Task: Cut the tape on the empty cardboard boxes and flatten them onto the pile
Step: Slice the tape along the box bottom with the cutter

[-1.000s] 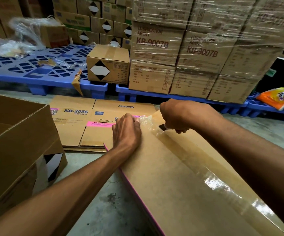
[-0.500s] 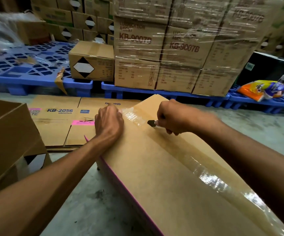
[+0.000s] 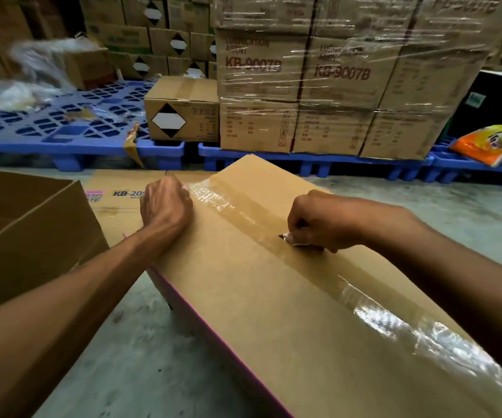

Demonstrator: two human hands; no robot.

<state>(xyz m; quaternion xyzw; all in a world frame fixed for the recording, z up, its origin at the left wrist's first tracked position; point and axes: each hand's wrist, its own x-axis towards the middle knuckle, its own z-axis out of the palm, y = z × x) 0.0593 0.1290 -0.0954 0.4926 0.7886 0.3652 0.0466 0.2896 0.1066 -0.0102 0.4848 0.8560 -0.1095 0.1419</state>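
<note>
A taped cardboard box (image 3: 273, 312) with a pink lower edge lies in front of me, a strip of clear tape (image 3: 319, 263) running along its top seam. My left hand (image 3: 165, 209) presses on the box's far left corner, fingers curled over the edge. My right hand (image 3: 319, 220) grips a small knife (image 3: 285, 236), its dark tip on the tape about a third of the way along the seam. Beyond the box, flattened cartons (image 3: 117, 203) marked KB-2056 lie on the floor as a pile.
An open cardboard box (image 3: 32, 236) stands at my left. Blue pallets (image 3: 62, 137) carry a small carton (image 3: 183, 110) and shrink-wrapped stacks (image 3: 334, 79) behind. An orange bag (image 3: 493, 143) lies at the right. Grey concrete floor (image 3: 141, 357) shows beside the box.
My right hand has drawn the knife along the tape towards me, away from the far corner. My left hand stays pressed on the far corner.
</note>
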